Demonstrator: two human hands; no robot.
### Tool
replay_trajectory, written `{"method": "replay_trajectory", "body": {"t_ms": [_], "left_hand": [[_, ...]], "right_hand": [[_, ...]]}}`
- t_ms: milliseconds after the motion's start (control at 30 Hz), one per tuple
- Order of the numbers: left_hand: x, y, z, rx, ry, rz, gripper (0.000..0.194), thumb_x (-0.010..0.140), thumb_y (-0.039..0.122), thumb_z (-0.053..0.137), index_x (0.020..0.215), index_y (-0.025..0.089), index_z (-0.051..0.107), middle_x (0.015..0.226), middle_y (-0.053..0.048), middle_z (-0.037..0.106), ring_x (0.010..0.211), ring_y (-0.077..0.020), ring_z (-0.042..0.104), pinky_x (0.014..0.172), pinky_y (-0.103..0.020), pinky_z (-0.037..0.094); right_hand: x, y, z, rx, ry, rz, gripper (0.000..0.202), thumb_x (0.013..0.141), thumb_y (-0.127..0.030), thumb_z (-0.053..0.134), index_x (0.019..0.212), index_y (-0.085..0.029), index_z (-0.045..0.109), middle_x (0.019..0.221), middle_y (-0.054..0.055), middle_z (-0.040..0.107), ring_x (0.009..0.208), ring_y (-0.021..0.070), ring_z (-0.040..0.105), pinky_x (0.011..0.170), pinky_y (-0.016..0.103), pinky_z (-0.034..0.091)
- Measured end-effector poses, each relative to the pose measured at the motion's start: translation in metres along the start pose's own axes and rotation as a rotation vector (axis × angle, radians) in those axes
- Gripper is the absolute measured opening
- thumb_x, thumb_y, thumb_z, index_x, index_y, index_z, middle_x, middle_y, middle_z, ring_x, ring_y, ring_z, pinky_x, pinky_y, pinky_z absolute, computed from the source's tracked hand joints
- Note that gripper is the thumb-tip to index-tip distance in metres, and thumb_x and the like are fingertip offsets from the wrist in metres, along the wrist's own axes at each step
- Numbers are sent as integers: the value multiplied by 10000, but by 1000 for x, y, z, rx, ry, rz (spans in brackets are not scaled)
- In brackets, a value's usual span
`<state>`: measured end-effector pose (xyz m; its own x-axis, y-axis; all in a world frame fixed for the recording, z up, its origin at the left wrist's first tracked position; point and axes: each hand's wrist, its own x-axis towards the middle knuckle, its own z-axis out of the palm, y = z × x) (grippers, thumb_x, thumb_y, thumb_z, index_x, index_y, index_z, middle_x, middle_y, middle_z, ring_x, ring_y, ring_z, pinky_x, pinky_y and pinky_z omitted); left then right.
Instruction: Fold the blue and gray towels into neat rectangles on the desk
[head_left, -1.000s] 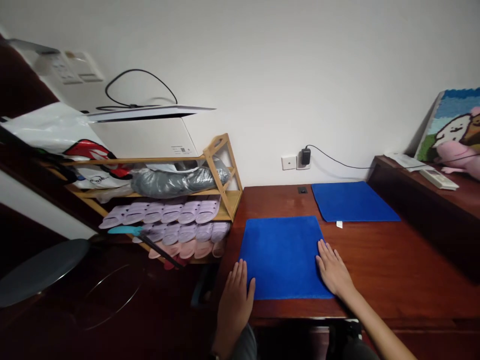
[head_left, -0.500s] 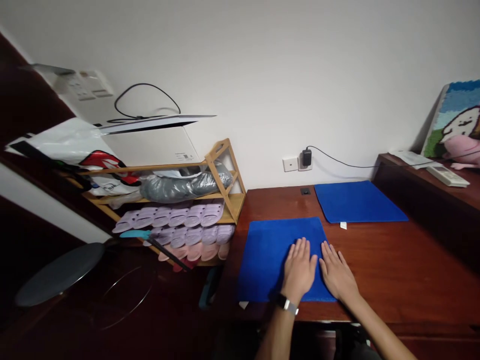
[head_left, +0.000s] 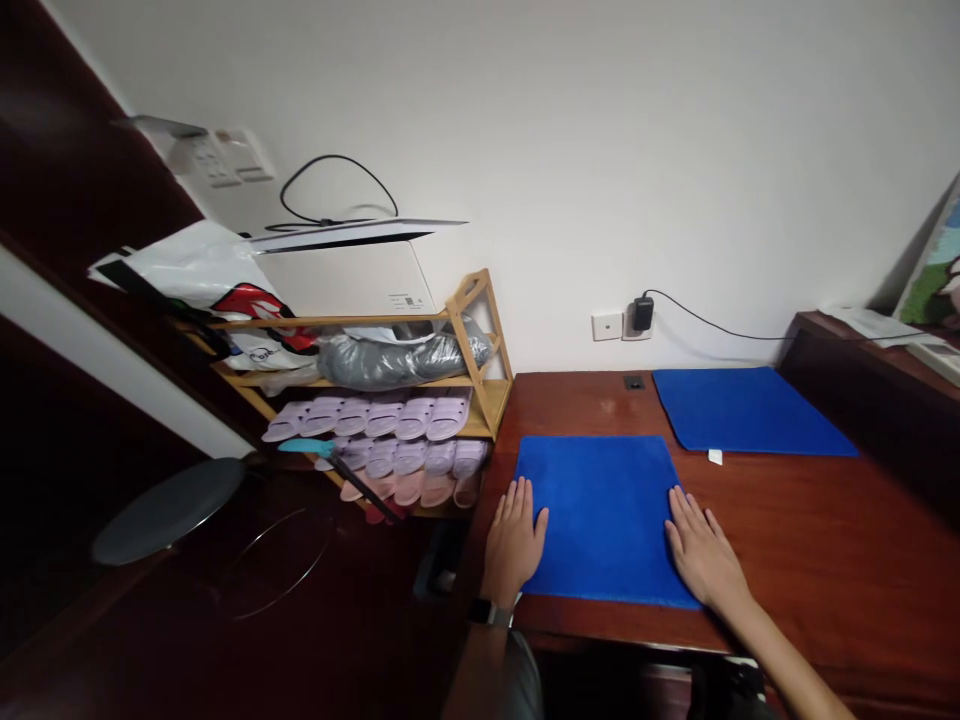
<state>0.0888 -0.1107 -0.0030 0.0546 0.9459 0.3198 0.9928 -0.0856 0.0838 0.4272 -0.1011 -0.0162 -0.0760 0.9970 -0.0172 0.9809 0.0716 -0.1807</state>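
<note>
A blue cloth lies spread flat near the front edge of the brown wooden table. My left hand rests flat on its left edge, fingers stretched out and pointing away from me. A watch sits on that wrist. Along the right edge of the same cloth lies my right hand, palm down, with its fingers extended. Neither hand grips anything. Farther back on the table, to the right, is a second blue cloth with a small white tag at its near edge.
Left of the table stands a wooden rack with slippers, a wrapped grey bundle and a white box. A round stool is at far left. A black adapter is plugged into the wall; its cord runs right to a raised ledge.
My left hand has slid left across the cloth from its middle to its left edge. My right hand stays at the right edge. The view has turned slightly left.
</note>
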Motion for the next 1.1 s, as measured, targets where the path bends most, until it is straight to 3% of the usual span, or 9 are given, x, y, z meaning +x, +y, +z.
{"method": "replay_trajectory", "body": {"t_ms": [333, 567, 633, 700, 833, 900, 933, 1000, 1100], "left_hand": [[-1, 7, 2, -5, 19, -3, 628, 1102, 439, 313, 1633, 105, 307, 1658, -154, 390, 1550, -258, 342, 1247, -473, 367], [3, 7, -4, 38, 14, 16, 587, 1089, 378, 324, 1596, 90, 391, 1628, -163, 438, 1527, -273, 392, 1243, -494, 367], [13, 29, -7, 27, 21, 49, 571, 1086, 347, 308, 1593, 103, 403, 1627, -152, 443, 1526, -269, 394, 1252, -491, 351], [27, 68, -6, -25, 6, 129, 568, 1093, 347, 276, 1596, 115, 405, 1639, -131, 429, 1543, -250, 363, 1271, -469, 316], [59, 158, 11, -187, -101, 314, 613, 1110, 446, 206, 1609, 142, 390, 1660, -90, 403, 1567, -201, 306, 1298, -423, 259], [71, 180, 21, -221, -165, 305, 634, 1107, 470, 193, 1611, 138, 386, 1664, -94, 395, 1569, -201, 303, 1299, -417, 257], [74, 181, 24, -219, -183, 276, 636, 1105, 473, 199, 1615, 138, 380, 1668, -98, 388, 1570, -207, 301, 1300, -423, 255], [75, 163, 26, -188, -185, 199, 632, 1100, 471, 222, 1628, 152, 356, 1674, -101, 373, 1575, -224, 289, 1303, -449, 245], [69, 102, 17, -95, -171, 76, 616, 1095, 447, 251, 1635, 165, 347, 1675, -108, 366, 1575, -247, 286, 1299, -476, 245]], "right_hand": [[51, -13, -22, -53, -53, 81, 693, 1056, -401, 102, 1668, -91, 198, 1736, 74, 203, 1603, 228, 185, 1297, 444, 151], [53, -13, -18, -56, -36, 72, 697, 1055, -397, 94, 1668, -79, 187, 1737, 69, 189, 1606, 228, 169, 1301, 445, 123], [53, -13, -18, -41, -32, 69, 696, 1055, -398, 106, 1666, -75, 194, 1735, 73, 199, 1606, 230, 167, 1302, 444, 116], [54, -12, -17, -22, -25, 66, 697, 1057, -399, 110, 1665, -70, 196, 1735, 80, 199, 1609, 231, 155, 1302, 443, 116], [55, -10, -15, -31, -18, 48, 688, 1051, -374, 133, 1664, -69, 204, 1733, 91, 205, 1610, 240, 147, 1301, 452, 111], [55, -9, -14, -48, -23, 38, 684, 1047, -359, 139, 1664, -69, 204, 1734, 91, 204, 1610, 237, 145, 1302, 449, 106], [55, -9, -13, -53, -26, 39, 685, 1048, -361, 134, 1664, -69, 201, 1734, 89, 201, 1611, 234, 142, 1302, 447, 106], [54, -9, -14, -55, -29, 52, 693, 1051, -383, 114, 1666, -70, 189, 1736, 83, 192, 1612, 229, 136, 1303, 442, 105], [52, -11, -17, -60, -38, 68, 700, 1055, -408, 95, 1669, -80, 167, 1742, 63, 165, 1613, 227, 125, 1305, 439, 96]]}}
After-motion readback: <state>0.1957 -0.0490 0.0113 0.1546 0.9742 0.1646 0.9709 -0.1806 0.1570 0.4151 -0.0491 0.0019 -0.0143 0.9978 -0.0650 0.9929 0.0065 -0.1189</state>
